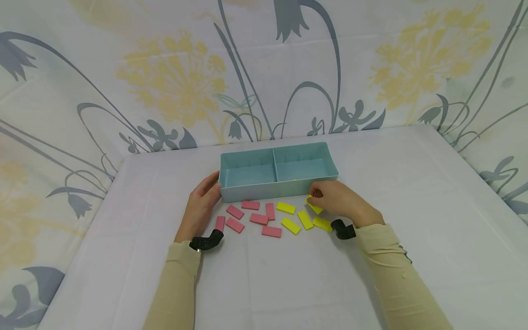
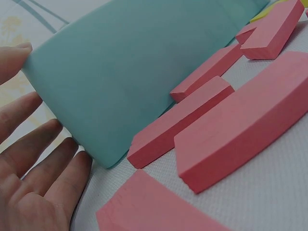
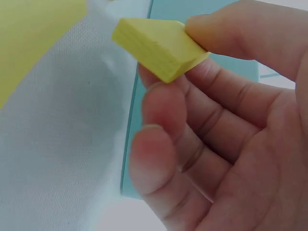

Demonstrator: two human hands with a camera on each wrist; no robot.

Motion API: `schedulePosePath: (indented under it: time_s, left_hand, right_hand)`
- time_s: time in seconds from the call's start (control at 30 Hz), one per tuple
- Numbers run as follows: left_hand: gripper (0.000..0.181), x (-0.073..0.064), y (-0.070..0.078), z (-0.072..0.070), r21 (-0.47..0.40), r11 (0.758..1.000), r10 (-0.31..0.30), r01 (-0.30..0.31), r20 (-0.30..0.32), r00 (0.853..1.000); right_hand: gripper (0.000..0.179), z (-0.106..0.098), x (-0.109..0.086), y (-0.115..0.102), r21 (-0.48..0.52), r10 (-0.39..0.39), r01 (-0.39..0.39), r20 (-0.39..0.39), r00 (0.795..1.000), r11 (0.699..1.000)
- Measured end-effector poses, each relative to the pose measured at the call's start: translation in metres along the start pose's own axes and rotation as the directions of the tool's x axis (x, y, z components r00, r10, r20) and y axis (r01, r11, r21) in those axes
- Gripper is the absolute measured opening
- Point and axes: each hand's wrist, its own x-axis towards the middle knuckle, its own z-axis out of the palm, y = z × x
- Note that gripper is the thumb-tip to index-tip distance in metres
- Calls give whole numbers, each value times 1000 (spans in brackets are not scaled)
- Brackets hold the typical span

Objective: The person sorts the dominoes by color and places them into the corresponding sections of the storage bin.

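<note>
My right hand (image 1: 336, 199) pinches a yellow block (image 3: 159, 45) between thumb and fingertips, just in front of the right end of a blue two-compartment box (image 1: 264, 190). In the right wrist view the block is lifted clear of the cloth. At the box's left end, my left hand (image 1: 200, 206) touches the outer wall with its fingers fairly straight. Several pink blocks (image 1: 259, 218) lie before the box's left half, one partly hidden by the left wrist strap. Several yellow blocks (image 1: 291, 226) lie before its right half.
White cloth covers the table (image 1: 264, 284), and a flower-patterned cloth (image 1: 264, 68) rises behind it. A divider (image 1: 275, 166) splits the box. A speck of yellow shows at the right compartment's front rim. Black straps (image 1: 208, 240) circle both wrists.
</note>
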Motion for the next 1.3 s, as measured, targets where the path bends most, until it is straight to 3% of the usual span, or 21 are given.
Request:
schedulePosePath:
  time_s: [0.27, 0.63, 1.03, 1.3]
  left_hand:
    - [57, -5, 9, 3, 36, 999, 1, -1, 0, 1000]
    - [55, -5, 8, 3, 40, 999, -13, 14, -8, 1000]
    - [56, -5, 9, 3, 50, 999, -6, 6, -7, 1000]
    - [50, -5, 7, 3, 1, 1000, 9, -9, 4, 1000]
  right_hand:
    - [18, -2, 1, -4, 110, -26, 26, -2, 1000, 994]
    - [14, -4, -3, -8, 299, -44, 42, -3, 999, 953]
    - [10, -6, -4, -8, 371, -56, 56, -11, 998, 927]
    - [11, -7, -5, -8, 393, -66, 69, -21, 998, 917]
